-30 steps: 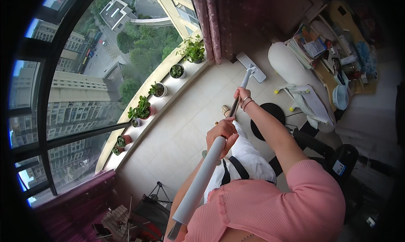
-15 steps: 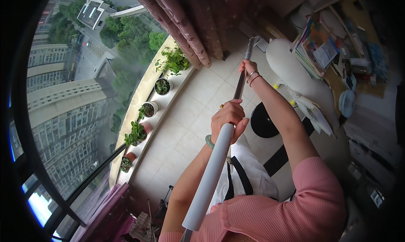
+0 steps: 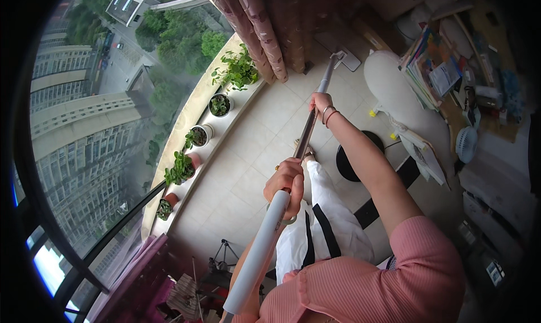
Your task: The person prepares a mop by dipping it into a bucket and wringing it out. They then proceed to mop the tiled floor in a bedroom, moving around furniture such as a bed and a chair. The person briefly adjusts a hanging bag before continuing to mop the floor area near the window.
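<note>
A long-handled flat mop [image 3: 304, 134] runs slantwise away from me, its metal pole fitted with a pale grey sleeve at the near end. My left hand [image 3: 286, 182] is closed round the pole just beyond that sleeve, with a ring on a finger and a green bangle partly hidden at the wrist. Farther down the pole, my right hand [image 3: 321, 101] grips it too, wearing a silver bangle and a red band. The mop's flat pale head [image 3: 350, 61] rests on the tiled floor [image 3: 248, 148] near the curtain.
Several potted plants [image 3: 220, 104] line the window ledge at left. Patterned curtains [image 3: 265, 36] hang at the far end. At right are a white rounded seat [image 3: 386, 78], a cluttered desk [image 3: 445, 106], a fan [image 3: 466, 144] and a black round base [image 3: 355, 159]. A tripod [image 3: 224, 252] stands lower left.
Both hands have drawn the pole back toward me and left, the left hand more than the right. The mop's head shows more fully, and my foot has come into view.
</note>
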`<state>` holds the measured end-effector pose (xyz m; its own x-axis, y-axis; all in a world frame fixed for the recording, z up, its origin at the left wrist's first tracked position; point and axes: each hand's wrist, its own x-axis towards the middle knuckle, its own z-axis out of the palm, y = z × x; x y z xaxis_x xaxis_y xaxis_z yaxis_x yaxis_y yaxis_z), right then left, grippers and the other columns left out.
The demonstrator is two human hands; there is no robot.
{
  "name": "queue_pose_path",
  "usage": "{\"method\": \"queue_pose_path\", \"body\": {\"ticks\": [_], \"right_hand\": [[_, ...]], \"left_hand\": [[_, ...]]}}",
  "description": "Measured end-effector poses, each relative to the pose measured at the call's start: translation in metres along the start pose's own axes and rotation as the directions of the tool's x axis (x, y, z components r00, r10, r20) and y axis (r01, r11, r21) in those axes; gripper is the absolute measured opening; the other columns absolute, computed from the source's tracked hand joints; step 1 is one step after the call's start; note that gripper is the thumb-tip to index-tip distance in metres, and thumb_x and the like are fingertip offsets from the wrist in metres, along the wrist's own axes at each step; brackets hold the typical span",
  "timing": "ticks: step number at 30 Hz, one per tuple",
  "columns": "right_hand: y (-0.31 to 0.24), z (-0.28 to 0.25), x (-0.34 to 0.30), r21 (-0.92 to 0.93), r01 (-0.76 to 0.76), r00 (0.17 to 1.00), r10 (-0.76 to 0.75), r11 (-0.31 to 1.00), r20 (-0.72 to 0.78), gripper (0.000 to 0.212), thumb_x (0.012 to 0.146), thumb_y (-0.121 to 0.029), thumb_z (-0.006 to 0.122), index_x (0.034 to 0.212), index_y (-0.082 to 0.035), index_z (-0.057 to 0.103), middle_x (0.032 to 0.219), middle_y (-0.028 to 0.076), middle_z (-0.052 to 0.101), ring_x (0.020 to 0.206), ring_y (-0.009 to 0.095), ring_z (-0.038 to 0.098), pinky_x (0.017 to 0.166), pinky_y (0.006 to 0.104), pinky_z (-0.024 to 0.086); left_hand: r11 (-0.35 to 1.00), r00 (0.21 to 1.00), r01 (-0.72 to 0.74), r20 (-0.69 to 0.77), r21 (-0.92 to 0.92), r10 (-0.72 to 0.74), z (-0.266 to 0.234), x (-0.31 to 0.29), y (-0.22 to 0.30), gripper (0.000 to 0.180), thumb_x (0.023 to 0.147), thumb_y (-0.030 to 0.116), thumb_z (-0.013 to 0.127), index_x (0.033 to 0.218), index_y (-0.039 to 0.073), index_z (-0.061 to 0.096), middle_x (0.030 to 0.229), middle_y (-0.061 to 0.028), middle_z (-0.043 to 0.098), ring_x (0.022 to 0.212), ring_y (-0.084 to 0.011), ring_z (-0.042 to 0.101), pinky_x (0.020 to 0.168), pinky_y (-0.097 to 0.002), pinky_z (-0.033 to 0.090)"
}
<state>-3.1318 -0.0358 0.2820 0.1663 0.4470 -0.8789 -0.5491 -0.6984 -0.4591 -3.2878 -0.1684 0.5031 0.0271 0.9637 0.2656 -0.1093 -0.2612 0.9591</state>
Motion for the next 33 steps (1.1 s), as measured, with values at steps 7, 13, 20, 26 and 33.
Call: {"method": "queue_pose_path", "body": {"ticks": [7,13,20,26,33], "right_hand": [[0.106,0.024,-0.079,-0.100,0.012,1.000,-0.013,0.995,-0.009,0.018,0.079,-0.008,0.046,0.061,-0.007,0.041,0.050,0.005,0.043,0.039,0.018,0.045,0.038,0.0318,0.037],[0.219,0.041,-0.145,-0.110,-0.026,0.997,0.035,0.994,0.074,0.015,0.078,-0.006,0.046,0.064,-0.005,0.042,0.051,0.005,0.041,0.039,0.018,0.043,0.039,0.0323,0.039],[0.341,0.047,-0.233,-0.189,-0.135,0.982,0.157,0.973,0.103,0.009,0.079,-0.004,0.044,0.072,0.002,0.043,0.056,0.009,0.045,0.041,0.020,0.046,0.038,0.0340,0.041],[0.405,0.051,-0.299,-0.267,-0.265,0.952,0.295,0.927,0.077,0.010,0.080,-0.006,0.045,0.075,0.002,0.047,0.060,0.010,0.051,0.046,0.019,0.053,0.041,0.0324,0.048],[0.358,0.066,-0.297,-0.306,-0.338,0.905,0.397,0.890,0.156,0.010,0.081,-0.005,0.044,0.078,0.003,0.048,0.064,0.012,0.054,0.054,0.021,0.058,0.050,0.0338,0.054]], "left_hand": [[0.995,0.993,0.072,-0.099,0.071,-0.065,-0.059,-0.087,0.064,0.023,0.087,0.001,0.051,0.068,0.007,0.039,0.064,-0.0068,0.050,0.062,-0.0188,0.050,0.081,-0.0450,0.044],[0.991,0.968,0.115,-0.232,0.075,-0.094,-0.120,-0.178,0.121,0.022,0.082,-0.005,0.051,0.066,0.006,0.040,0.064,-0.0057,0.048,0.061,-0.0185,0.050,0.080,-0.0436,0.045],[0.977,0.935,0.167,-0.335,0.130,-0.116,-0.173,-0.281,0.192,0.022,0.084,0.000,0.052,0.067,0.006,0.040,0.063,-0.0061,0.049,0.061,-0.0183,0.051,0.079,-0.0435,0.045],[0.972,0.884,0.179,-0.460,0.154,-0.090,-0.199,-0.333,0.236,0.025,0.083,0.000,0.049,0.063,0.008,0.036,0.055,-0.0044,0.046,0.055,-0.0162,0.047,0.075,-0.0405,0.045],[0.986,0.866,0.070,-0.501,0.153,0.016,-0.186,-0.275,0.227,0.024,0.081,0.000,0.046,0.062,0.009,0.033,0.048,-0.0026,0.039,0.044,-0.0134,0.039,0.058,-0.0350,0.045]]}}
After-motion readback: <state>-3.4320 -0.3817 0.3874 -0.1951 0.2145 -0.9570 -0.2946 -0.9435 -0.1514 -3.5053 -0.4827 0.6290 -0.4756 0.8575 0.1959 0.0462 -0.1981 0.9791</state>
